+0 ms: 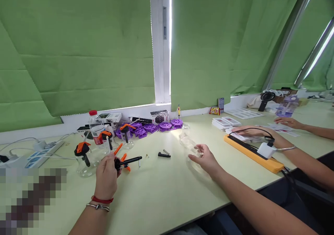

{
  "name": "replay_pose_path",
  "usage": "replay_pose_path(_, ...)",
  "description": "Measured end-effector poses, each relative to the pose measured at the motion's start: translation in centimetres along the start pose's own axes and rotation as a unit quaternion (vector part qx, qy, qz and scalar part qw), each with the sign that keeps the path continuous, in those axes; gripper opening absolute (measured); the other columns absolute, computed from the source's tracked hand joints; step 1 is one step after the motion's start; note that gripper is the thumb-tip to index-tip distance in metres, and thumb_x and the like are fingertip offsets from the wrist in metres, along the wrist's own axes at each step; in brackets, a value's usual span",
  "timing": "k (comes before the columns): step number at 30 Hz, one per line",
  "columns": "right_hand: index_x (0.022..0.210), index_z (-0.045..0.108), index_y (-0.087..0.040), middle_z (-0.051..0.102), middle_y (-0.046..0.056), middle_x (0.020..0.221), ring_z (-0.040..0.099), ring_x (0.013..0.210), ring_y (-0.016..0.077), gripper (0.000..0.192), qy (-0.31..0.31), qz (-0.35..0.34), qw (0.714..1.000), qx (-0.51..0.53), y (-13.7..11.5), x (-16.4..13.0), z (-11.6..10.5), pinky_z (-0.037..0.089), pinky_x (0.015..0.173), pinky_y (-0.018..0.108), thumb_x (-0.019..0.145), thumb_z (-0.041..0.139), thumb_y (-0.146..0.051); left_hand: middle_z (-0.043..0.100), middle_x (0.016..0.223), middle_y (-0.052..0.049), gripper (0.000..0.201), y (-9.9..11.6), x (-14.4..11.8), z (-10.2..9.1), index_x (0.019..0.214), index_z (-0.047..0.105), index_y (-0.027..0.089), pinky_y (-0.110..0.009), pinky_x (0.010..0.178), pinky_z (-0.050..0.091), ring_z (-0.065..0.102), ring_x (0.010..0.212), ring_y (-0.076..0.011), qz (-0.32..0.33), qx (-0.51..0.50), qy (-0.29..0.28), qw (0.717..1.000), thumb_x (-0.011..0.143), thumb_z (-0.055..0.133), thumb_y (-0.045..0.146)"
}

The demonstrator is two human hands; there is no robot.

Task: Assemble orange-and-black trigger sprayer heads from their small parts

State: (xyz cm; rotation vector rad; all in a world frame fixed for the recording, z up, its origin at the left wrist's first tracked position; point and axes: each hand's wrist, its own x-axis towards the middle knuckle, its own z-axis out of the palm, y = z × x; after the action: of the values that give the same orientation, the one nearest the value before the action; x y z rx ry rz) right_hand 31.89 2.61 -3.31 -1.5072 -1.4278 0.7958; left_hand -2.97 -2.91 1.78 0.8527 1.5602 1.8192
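My left hand (pixel 106 176) is closed around a black and orange pump sprayer head (pixel 125 162) with a thin white tube, held just above the pale green table (pixel 161 193). My right hand (pixel 206 159) reaches out with fingers apart and touches a clear plastic bottle (pixel 188 144) lying on its side. Between the hands lie a small black part (pixel 164 154) and a metal spring (pixel 166 152). Clear bottles with black and orange sprayer heads (pixel 85 158) stand left of my left hand.
Purple plastic wheels (pixel 153 126) and small boxes (pixel 159 116) line the back edge under green blinds. A red-capped bottle (pixel 96 126) and a power strip (pixel 39 153) sit at left. At right another person's arms (pixel 287 144) rest by an orange and black device (pixel 253 152).
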Motion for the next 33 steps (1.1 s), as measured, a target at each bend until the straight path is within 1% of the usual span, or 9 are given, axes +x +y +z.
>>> replay_pose_path(2, 0.118, 0.040, -0.025, 0.051, 0.009, 0.127, 0.054, 0.111, 0.0249, 0.067, -0.017, 0.006, 1.000, -0.018, 1.7, 0.9, -0.6, 0.047, 0.085, 0.036, 0.064, 0.067, -0.054, 0.054, 0.064, 0.001, 0.037, -0.1, -0.2, 0.2, 0.065, 0.054, 0.017, -0.019, 0.040, 0.042, 0.051, 0.051, -0.0097, -0.014, 0.010, -0.010, 1.000, 0.072, 0.054, 0.053)
replay_pose_path(5, 0.128, 0.034, -0.024, 0.049, 0.011, 0.131, 0.048, 0.119, 0.0262, 0.079, -0.029, -0.027, 0.995, -0.089, 3.0, 2.4, -0.8, 0.041, 0.093, 0.036, 0.062, 0.069, -0.051, 0.053, 0.062, 0.002, 0.037, -0.4, -0.4, 0.4, 0.064, 0.055, 0.016, -0.019, 0.039, 0.041, 0.050, 0.049, -0.0089, -0.013, 0.020, -0.028, 0.999, 0.073, 0.054, 0.053)
replay_pose_path(11, 0.143, 0.020, -0.025, 0.045, 0.012, 0.134, 0.039, 0.125, 0.0321, 0.109, -0.039, -0.024, 0.972, -0.232, 2.4, 5.8, 0.0, 0.033, 0.097, 0.040, 0.053, 0.072, -0.058, 0.052, 0.057, 0.003, 0.040, -0.8, -0.4, 0.4, 0.065, 0.054, 0.017, -0.018, 0.037, 0.038, 0.050, 0.044, -0.0083, -0.001, 0.033, -0.060, 0.998, 0.075, 0.052, 0.055)
replay_pose_path(20, 0.142, 0.026, -0.019, 0.045, 0.014, 0.137, 0.033, 0.131, 0.0320, 0.096, -0.085, -0.049, 0.943, -0.318, 0.7, 8.8, 3.3, 0.022, 0.104, 0.044, 0.063, 0.063, -0.060, 0.052, 0.056, 0.003, 0.040, -1.5, -0.3, 0.5, 0.067, 0.053, 0.016, -0.017, 0.035, 0.035, 0.048, 0.041, -0.0069, 0.028, 0.025, -0.098, 0.994, 0.079, 0.050, 0.055)
replay_pose_path(24, 0.145, 0.010, -0.014, 0.027, 0.020, 0.146, 0.022, 0.135, 0.0348, 0.118, 0.018, -0.041, 0.950, -0.309, -0.1, 7.9, 4.1, 0.023, 0.105, 0.047, 0.055, 0.069, -0.061, 0.052, 0.059, 0.004, 0.040, -1.7, -0.4, 0.5, 0.070, 0.053, 0.017, -0.017, 0.039, 0.038, 0.049, 0.043, -0.0062, 0.025, 0.011, -0.106, 0.994, 0.080, 0.049, 0.055)
replay_pose_path(27, 0.146, 0.005, -0.012, 0.009, 0.018, 0.152, 0.007, 0.139, 0.0328, 0.114, 0.103, -0.160, 0.942, -0.275, -2.2, 4.9, 4.9, 0.015, 0.109, 0.048, 0.063, 0.064, -0.064, 0.052, 0.062, 0.004, 0.040, -1.7, -0.6, 0.5, 0.070, 0.051, 0.017, -0.018, 0.040, 0.039, 0.049, 0.044, -0.0062, 0.023, 0.009, -0.125, 0.992, 0.081, 0.047, 0.056)
replay_pose_path(29, 0.144, 0.020, -0.016, 0.015, 0.014, 0.152, 0.009, 0.140, 0.0306, 0.089, 0.062, -0.252, 0.935, -0.240, -4.6, 2.2, 5.9, 0.014, 0.109, 0.048, 0.075, 0.055, -0.060, 0.052, 0.064, 0.003, 0.039, -1.7, -0.8, 0.5, 0.071, 0.051, 0.017, -0.018, 0.041, 0.039, 0.049, 0.045, -0.0064, 0.024, 0.012, -0.145, 0.989, 0.081, 0.047, 0.055)
replay_pose_path(31, 0.132, 0.043, -0.021, 0.033, 0.012, 0.145, 0.020, 0.136, 0.0316, 0.059, -0.071, -0.299, 0.928, -0.209, -7.2, -0.5, 7.3, 0.018, 0.107, 0.050, 0.083, 0.049, -0.052, 0.052, 0.067, 0.003, 0.035, -1.7, -1.0, 0.5, 0.073, 0.051, 0.017, -0.017, 0.042, 0.040, 0.049, 0.049, -0.0066, 0.023, 0.018, -0.175, 0.984, 0.081, 0.048, 0.052)
replay_pose_path(33, 0.115, 0.059, -0.021, 0.055, 0.012, 0.126, 0.042, 0.122, 0.0304, 0.038, -0.202, -0.300, 0.917, -0.168, -9.5, -2.5, 9.0, 0.030, 0.099, 0.048, 0.085, 0.047, -0.042, 0.052, 0.069, 0.003, 0.030, -1.8, -1.2, 0.5, 0.078, 0.050, 0.018, -0.017, 0.044, 0.040, 0.049, 0.052, -0.0068, 0.021, 0.026, -0.203, 0.979, 0.081, 0.049, 0.048)
